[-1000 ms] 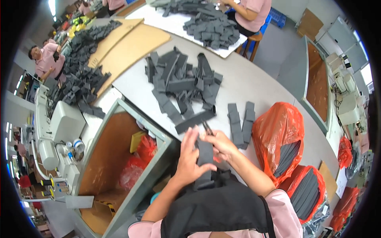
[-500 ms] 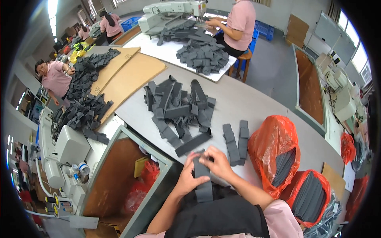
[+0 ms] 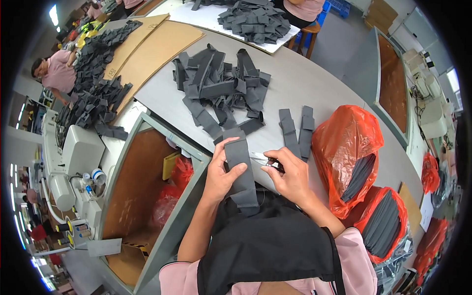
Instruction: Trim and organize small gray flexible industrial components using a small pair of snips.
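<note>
My left hand (image 3: 219, 173) grips a dark grey fabric strip (image 3: 240, 160), thumb across its front and fingers behind. The strip hangs upright over my black apron (image 3: 275, 241), its lower end folded. A loose thread shows beside that end. In my right hand (image 3: 292, 176) is a pair of thread snips (image 3: 260, 159), silver blades pointing left toward the strip's edge, a small gap apart from it. Beyond my hands lies a loose pile of similar grey strips (image 3: 216, 89) on the pale table. Two strips (image 3: 289, 132) lie apart from it, right of the pile.
To the right stand a red plastic bag (image 3: 339, 140) and another red bag (image 3: 359, 223), both holding stacked dark strips. A green-edged wooden bin (image 3: 130, 191) is at my left, beside a sewing machine (image 3: 83, 152). Co-workers (image 3: 61, 73) and more strip heaps (image 3: 253, 22) are farther off.
My right hand has moved away from the strip's top to its right side, and the snips now show in it. The left hand still holds the strip. The view has tilted downward.
</note>
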Available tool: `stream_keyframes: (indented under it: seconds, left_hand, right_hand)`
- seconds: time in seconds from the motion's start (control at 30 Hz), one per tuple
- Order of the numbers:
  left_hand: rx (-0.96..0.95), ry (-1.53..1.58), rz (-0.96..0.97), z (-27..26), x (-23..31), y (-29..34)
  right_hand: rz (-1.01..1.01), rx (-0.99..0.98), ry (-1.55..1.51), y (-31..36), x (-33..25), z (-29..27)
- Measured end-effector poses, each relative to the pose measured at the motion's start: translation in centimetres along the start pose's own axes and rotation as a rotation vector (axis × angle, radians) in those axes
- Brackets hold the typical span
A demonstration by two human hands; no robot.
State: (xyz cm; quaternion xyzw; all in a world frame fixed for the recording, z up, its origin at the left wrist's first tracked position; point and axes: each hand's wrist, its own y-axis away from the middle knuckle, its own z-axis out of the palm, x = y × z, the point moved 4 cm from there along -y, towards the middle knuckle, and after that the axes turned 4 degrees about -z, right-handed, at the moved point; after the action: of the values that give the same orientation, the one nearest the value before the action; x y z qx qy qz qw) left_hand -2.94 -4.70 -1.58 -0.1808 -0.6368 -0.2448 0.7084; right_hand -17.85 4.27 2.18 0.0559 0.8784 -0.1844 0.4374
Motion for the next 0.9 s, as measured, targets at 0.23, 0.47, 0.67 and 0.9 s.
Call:
stream_keyframes:
  seconds: [0.23,0.47,0.67,0.9]
  left_hand:
    - [-0.052,-0.045,0.02,0.3,0.4,0.0]
    - [-0.108,-0.062,-0.04,-0.3,0.0,0.0]
    - [-0.082,-0.137,0.031,-0.2,0.6,0.1]
    - [-0.151,-0.208,0.052,-0.1,1.1,0.1]
  right_hand:
    - [-0.142,0.035,0.07,-0.5,-0.3,-0.1]
    - [-0.225,0.06,0.162,-0.6,-0.2,0.3]
    - [-0.156,0.104,0.054,0.1,0.0,-0.1]
    - [-0.076,-0.071,-0.056,-0.5,-0.2,0.2]
